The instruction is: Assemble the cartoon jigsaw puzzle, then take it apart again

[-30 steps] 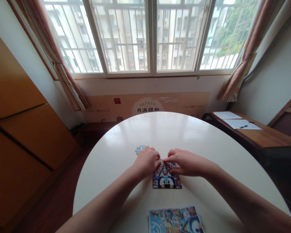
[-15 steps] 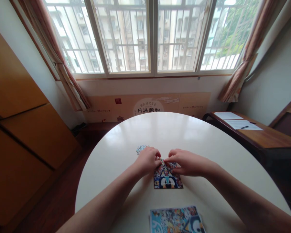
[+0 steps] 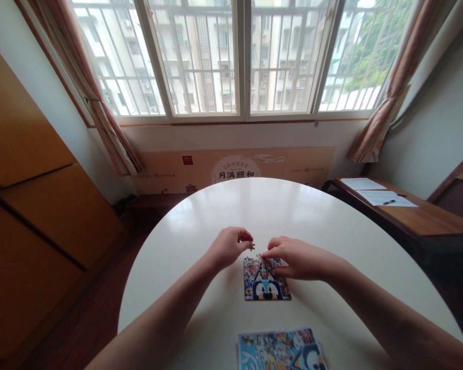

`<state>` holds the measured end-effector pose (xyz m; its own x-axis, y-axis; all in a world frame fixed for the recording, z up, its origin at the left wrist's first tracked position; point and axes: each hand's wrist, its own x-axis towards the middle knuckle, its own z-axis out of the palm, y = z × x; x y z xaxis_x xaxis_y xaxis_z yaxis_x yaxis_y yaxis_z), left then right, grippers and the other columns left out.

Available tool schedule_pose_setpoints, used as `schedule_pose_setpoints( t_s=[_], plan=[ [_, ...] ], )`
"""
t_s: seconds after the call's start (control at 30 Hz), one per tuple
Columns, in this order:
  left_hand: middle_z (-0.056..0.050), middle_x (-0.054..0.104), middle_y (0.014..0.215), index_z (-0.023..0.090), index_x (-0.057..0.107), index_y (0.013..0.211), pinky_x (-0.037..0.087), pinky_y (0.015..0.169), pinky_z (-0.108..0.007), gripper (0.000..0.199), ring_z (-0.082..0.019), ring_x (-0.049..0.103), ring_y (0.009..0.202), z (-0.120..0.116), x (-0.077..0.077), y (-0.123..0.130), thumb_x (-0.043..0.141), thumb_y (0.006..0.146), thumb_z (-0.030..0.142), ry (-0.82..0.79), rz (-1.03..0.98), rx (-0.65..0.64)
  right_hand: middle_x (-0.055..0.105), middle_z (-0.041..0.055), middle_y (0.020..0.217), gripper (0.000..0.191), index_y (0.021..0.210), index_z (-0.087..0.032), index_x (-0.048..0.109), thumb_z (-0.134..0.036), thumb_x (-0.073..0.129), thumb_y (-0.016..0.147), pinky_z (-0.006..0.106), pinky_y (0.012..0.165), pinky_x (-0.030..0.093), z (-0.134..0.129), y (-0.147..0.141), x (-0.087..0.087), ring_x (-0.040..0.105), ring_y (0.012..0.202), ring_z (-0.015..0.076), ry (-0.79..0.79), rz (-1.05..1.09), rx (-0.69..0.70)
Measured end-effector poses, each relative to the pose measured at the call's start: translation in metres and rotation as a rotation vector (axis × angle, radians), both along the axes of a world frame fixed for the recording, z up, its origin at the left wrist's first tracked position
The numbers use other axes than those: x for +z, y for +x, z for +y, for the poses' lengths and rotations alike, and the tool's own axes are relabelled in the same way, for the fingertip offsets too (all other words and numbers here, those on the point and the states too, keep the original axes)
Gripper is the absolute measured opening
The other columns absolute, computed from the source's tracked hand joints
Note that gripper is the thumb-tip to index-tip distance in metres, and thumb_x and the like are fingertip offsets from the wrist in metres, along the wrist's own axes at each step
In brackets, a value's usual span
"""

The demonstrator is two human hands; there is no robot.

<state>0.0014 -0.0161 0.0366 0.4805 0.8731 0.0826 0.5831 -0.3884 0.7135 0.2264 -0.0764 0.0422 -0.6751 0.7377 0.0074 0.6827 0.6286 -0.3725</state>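
Observation:
On the white round table lies a partly assembled jigsaw puzzle, with a blue dog's face at its near side and an uneven far edge. My left hand pinches a small puzzle piece just beyond the puzzle's far left corner, off the surface. My right hand rests at the puzzle's right side, its index fingertip touching the far edge near a small colourful piece; its fingers are apart. Nearer to me lies a picture sheet with similar cartoon dogs, cut off by the bottom of the view.
The white table has a curved far edge. To the right stands a wooden desk with papers and a dark pen. Wooden cabinets are at the left, and barred windows with curtains lie ahead.
My left hand has drawn back and to the left from the puzzle's far edge, and a piece now shows in its fingertips. The loose pile is now hidden behind it. My right hand has stayed put.

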Motion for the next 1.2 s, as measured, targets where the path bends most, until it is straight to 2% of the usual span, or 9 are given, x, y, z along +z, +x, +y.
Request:
schedule_pose_setpoints(
  t_s=[0.1,0.27,0.57,0.7,0.8,1.0,1.2],
  plan=[
    [-0.004,0.078,0.086,0.018,0.074,0.085,0.056,0.077,-0.029,0.012,-0.019,0.072,0.079,0.015,0.008,-0.016,0.063,0.079,0.020,0.028,-0.098,0.140,0.065,0.0091,0.112,0.036,0.117,-0.025,0.070,-0.021,0.066,0.081,0.035,0.085,0.046,0.001,0.001,0.000,0.060,0.101,0.0248,-0.004,0.010,0.000],
    [-0.003,0.078,0.086,0.019,0.074,0.085,0.055,0.080,-0.030,0.013,-0.020,0.072,0.082,0.036,0.011,-0.039,0.065,0.078,0.023,0.092,-0.024,0.294,0.065,0.0088,0.110,0.036,0.116,-0.025,0.071,-0.019,0.067,0.081,0.034,0.086,0.045,0.001,0.002,-0.001,0.060,0.100,0.0238,-0.013,0.031,0.004],
    [-0.004,0.077,0.084,0.019,0.075,0.083,0.050,0.069,-0.028,0.011,-0.020,0.070,0.078,0.041,0.000,-0.044,0.067,0.078,0.025,0.124,0.217,0.308,0.065,0.0088,0.109,0.035,0.114,-0.024,0.072,-0.017,0.067,0.080,0.034,0.085,0.046,0.001,0.001,-0.001,0.060,0.099,0.0237,-0.025,0.052,-0.008],
    [-0.004,0.077,0.087,0.021,0.076,0.085,0.050,0.074,-0.029,0.013,-0.021,0.070,0.082,0.038,0.001,-0.043,0.064,0.080,0.025,0.211,0.273,0.314,0.065,0.0085,0.109,0.036,0.114,-0.024,0.072,-0.016,0.066,0.079,0.035,0.086,0.046,0.001,0.000,-0.001,0.060,0.099,0.0238,-0.021,0.062,-0.022],
    [-0.004,0.077,0.090,0.022,0.077,0.088,0.050,0.078,-0.031,0.016,-0.022,0.069,0.085,0.028,0.003,-0.033,0.062,0.083,0.025,0.282,0.294,0.254,0.066,0.0086,0.109,0.036,0.114,-0.024,0.071,-0.017,0.066,0.079,0.035,0.086,0.046,0.000,-0.001,-0.001,0.060,0.101,0.0242,-0.021,0.065,-0.030],
    [-0.005,0.075,0.093,0.024,0.079,0.089,0.050,0.081,-0.035,0.015,-0.025,0.067,0.089,-0.006,-0.005,-0.002,0.065,0.084,0.027,0.318,0.312,-0.058,0.066,0.0088,0.107,0.033,0.112,-0.022,0.070,-0.019,0.066,0.079,0.036,0.086,0.047,0.000,-0.004,-0.002,0.061,0.100,0.0248,0.007,0.061,-0.072],
    [-0.006,0.073,0.089,0.024,0.079,0.090,0.049,0.085,-0.037,0.015,-0.025,0.065,0.088,-0.019,-0.013,0.012,0.067,0.082,0.026,0.316,0.351,-0.149,0.067,0.0074,0.101,0.021,0.098,-0.018,0.069,-0.019,0.067,0.078,0.035,0.086,0.047,0.001,-0.006,-0.005,0.061,0.095,0.0236,0.041,0.054,-0.120]
  ],
)
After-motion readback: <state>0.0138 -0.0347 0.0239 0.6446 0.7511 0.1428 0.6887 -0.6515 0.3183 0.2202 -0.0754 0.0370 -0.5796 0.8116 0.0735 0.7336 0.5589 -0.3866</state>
